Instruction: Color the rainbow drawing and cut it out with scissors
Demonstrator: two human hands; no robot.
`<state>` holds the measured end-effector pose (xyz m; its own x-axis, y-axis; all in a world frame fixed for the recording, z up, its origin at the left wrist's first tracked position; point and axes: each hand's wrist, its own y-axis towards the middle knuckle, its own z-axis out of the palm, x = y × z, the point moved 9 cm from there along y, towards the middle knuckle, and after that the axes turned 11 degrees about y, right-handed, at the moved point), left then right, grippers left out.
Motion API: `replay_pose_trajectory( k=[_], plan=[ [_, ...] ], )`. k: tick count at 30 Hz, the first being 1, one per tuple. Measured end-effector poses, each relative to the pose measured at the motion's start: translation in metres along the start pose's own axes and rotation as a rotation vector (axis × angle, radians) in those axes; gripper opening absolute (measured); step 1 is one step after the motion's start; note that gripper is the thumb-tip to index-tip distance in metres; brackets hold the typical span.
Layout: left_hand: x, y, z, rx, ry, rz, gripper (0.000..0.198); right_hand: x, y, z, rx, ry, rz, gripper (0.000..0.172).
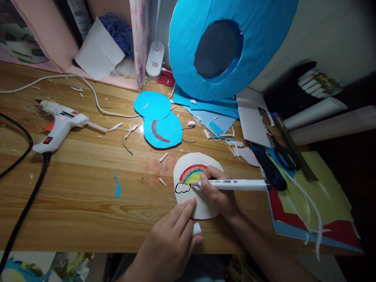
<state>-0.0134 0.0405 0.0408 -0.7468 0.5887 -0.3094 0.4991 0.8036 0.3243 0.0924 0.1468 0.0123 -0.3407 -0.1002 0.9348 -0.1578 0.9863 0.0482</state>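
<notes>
A cream paper disc (pixel 186 166) with a painted rainbow (pixel 192 173) and a black-outlined cloud (pixel 182 188) lies on the wooden desk (pixel 88 196). My right hand (pixel 217 192) grips a white marker (pixel 235 184), its tip at the rainbow's lower end beside the cloud. My left hand (pixel 170 239) presses its fingertips on the disc's near edge and holds a small white cap (pixel 197 229) between the lower fingers.
A white glue gun (pixel 60 125) with its cable lies at the left. Two blue paper discs (pixel 160 121) lie behind the cream one. A large blue ring of card (pixel 232 43) leans at the back. Scissors (pixel 282 152), coloured sheets and paper scraps lie at the right.
</notes>
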Motion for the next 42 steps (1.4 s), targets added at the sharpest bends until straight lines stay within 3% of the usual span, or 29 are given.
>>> replay_pose_trajectory(
  k=[16,19,23,27,31,34,40,42],
  plan=[
    [0.000,0.000,0.000,0.011,-0.014,-0.003,0.031,-0.001,-0.002,0.001,0.025,0.010,-0.007,0.032],
    [0.001,0.000,-0.001,0.033,-0.032,-0.005,0.030,-0.004,-0.003,-0.004,-0.028,0.178,0.022,0.034],
    [0.006,0.000,-0.012,0.027,-0.058,-0.005,0.027,-0.004,-0.002,-0.016,-0.146,0.611,0.037,0.035],
    [0.018,0.000,-0.020,-0.005,-0.084,-0.067,0.022,0.011,-0.003,-0.010,-0.034,0.822,-0.017,0.029],
    [0.027,-0.001,-0.022,-0.081,-0.174,-0.162,0.019,0.035,-0.020,0.000,0.147,0.810,-0.152,0.024],
    [0.021,0.002,-0.018,-0.123,-0.255,-0.146,0.019,0.052,-0.032,0.002,0.193,0.685,-0.264,0.027],
    [0.006,0.005,-0.015,-0.267,-0.379,-0.084,0.030,0.074,-0.043,-0.022,0.084,0.529,-0.419,0.026],
    [-0.003,0.010,-0.017,-0.260,-0.314,-0.042,0.036,0.073,-0.048,-0.025,0.082,0.462,-0.386,0.027]
  ],
)
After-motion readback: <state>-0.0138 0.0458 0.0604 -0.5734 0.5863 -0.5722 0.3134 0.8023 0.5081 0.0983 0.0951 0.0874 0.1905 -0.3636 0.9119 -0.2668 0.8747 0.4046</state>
